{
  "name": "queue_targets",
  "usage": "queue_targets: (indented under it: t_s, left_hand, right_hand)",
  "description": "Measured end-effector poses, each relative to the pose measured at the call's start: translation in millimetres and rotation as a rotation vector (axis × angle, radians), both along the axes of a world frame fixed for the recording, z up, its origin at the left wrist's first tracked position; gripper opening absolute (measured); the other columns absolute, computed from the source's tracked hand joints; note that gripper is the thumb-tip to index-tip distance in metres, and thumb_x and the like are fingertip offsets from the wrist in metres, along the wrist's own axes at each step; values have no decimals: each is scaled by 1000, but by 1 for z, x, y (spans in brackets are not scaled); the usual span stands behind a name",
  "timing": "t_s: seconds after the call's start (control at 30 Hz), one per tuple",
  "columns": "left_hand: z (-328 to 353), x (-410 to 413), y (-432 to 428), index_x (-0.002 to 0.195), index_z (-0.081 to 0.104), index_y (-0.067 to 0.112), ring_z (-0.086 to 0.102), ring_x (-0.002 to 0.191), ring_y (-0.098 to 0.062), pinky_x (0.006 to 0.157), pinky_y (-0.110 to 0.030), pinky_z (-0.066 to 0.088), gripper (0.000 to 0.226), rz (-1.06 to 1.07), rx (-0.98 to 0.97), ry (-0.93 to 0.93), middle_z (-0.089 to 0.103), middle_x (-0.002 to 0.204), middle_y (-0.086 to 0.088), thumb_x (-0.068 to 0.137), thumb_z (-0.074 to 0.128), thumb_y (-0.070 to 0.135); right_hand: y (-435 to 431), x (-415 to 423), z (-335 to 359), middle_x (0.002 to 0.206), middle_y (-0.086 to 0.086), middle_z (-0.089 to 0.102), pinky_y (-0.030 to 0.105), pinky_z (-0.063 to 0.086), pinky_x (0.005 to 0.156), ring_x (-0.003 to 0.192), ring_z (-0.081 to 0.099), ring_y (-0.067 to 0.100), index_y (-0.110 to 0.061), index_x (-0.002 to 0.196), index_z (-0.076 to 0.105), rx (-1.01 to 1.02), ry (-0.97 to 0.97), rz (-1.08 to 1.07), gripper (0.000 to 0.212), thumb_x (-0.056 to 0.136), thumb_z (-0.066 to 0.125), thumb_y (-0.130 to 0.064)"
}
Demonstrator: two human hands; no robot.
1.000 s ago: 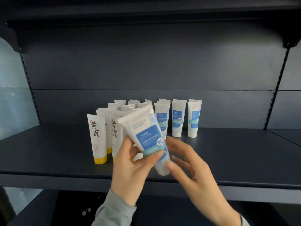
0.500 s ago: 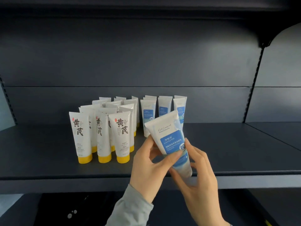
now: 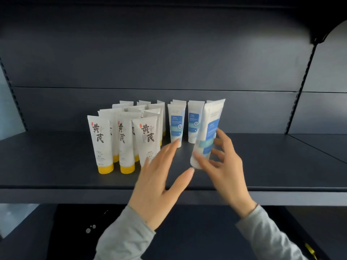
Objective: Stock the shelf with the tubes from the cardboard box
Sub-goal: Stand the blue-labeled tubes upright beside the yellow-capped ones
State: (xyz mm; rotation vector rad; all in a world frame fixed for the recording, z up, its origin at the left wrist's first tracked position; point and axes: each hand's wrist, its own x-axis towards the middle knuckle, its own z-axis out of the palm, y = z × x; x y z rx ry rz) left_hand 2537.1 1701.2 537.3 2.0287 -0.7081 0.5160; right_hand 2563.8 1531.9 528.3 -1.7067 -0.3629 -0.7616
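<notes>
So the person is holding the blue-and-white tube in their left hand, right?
No, the head view shows the right hand holding the blue-and-white tube; the left hand is open, holding nothing.

You're facing a dark slate-blue shelving bay. Its back panel [image 3: 169, 53] fills most of your view, split by a thin horizontal seam, and a soft pale sheen spreads across its upper right. The shelf [image 3: 56, 156] runs flat across the middle, matte and dark, its front lip a shade lighter. Overhead, an upper shelf [image 3: 169, 2] throws the top into shadow, and a curved bracket [image 3: 317, 34] hangs at its right corner. The slotted right upright [image 3: 304, 87] and left upright [image 3: 13, 102] frame the bay. Past the right one, a neighbouring bay [image 3: 328, 72] carries on. At far left a pale bluish wall [image 3: 7, 113] shows. Below you sits a black lower deck [image 3: 187, 231].
</notes>
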Motion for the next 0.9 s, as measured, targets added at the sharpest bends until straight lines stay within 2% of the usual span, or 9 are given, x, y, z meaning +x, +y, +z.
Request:
queue_targets:
  t_s: [0.03, 0.1, 0.17, 0.23, 0.33, 0.4, 0.5, 0.73, 0.9]
  left_hand:
    - [-5, 1, 10, 133, 12, 56, 14, 136, 12, 115, -32, 19, 58, 86, 111, -28, 18, 145, 36, 80, 30, 67]
    - [-15, 0, 30, 133, 5, 54, 6, 136, 12, 117, -30, 12, 59, 223, 254, -36, 15, 148, 29, 78, 19, 71]
    - [-23, -3, 45, 133, 3, 53, -4, 131, 18, 116, -23, 2, 61, 321, 350, -8, 10, 144, 32, 76, 10, 73]
    - [-30, -5, 56, 137, 0, 50, -10, 131, 16, 116, -26, -3, 71, 389, 443, 32, 3, 144, 32, 71, 0, 76]
    - [-39, -7, 67, 131, -22, 48, -16, 133, 10, 115, -29, -10, 79, 462, 573, 92, -11, 144, 30, 59, -23, 78]
    - [-41, -7, 72, 129, -24, 46, -14, 135, 8, 115, -30, -10, 83, 473, 581, 134, -10, 147, 29, 53, -29, 79]
    - [-41, -7, 79, 130, -22, 46, -9, 137, 7, 117, -31, -6, 92, 482, 575, 174, -5, 150, 26, 45, -33, 82]
    - [-41, -7, 86, 131, -15, 48, 0, 139, 5, 118, -32, 0, 94, 495, 524, 197, 4, 150, 26, 47, -26, 87]
    - [-43, -8, 88, 129, -20, 47, 0, 140, 3, 118, -31, 1, 92, 513, 556, 196, 1, 151, 24, 45, -29, 85]
  right_hand:
    - [-5, 10, 4, 111, -22, 61, 9, 50, 70, 97, 63, -2, -41, 131, 41, 17, 25, -9, 66, 78, 75, -21]
    - [-15, 34, 11, 112, -17, 60, 7, 49, 68, 89, 64, -4, -30, 133, 43, 18, 88, -45, 64, 79, 75, -22]
    - [-23, 59, 15, 109, -17, 59, 8, 49, 63, 83, 64, -2, -30, 126, 43, 6, 146, -72, 58, 78, 76, -23]
    - [-28, 84, 16, 104, -19, 56, 10, 50, 62, 82, 63, -2, -32, 120, 40, -23, 202, -92, 56, 78, 76, -23]
    - [-33, 118, 11, 104, -11, 53, 24, 53, 76, 88, 61, 8, -22, 123, 40, -56, 281, -122, 58, 78, 76, -19]
    - [-31, 136, 6, 101, -7, 52, 29, 49, 80, 91, 57, 14, -15, 125, 40, -84, 323, -139, 60, 77, 77, -16]
    - [-27, 154, -2, 105, -4, 50, 27, 45, 83, 95, 53, 14, -10, 125, 38, -88, 388, -145, 60, 78, 76, -16]
    - [-17, 170, -13, 122, 7, 54, 31, 46, 91, 111, 54, 22, -9, 127, 37, -117, 356, -172, 59, 80, 73, -10]
    - [-18, 174, -15, 127, 9, 53, 29, 42, 91, 116, 52, 24, -10, 128, 38, -131, 359, -226, 58, 81, 72, -13]
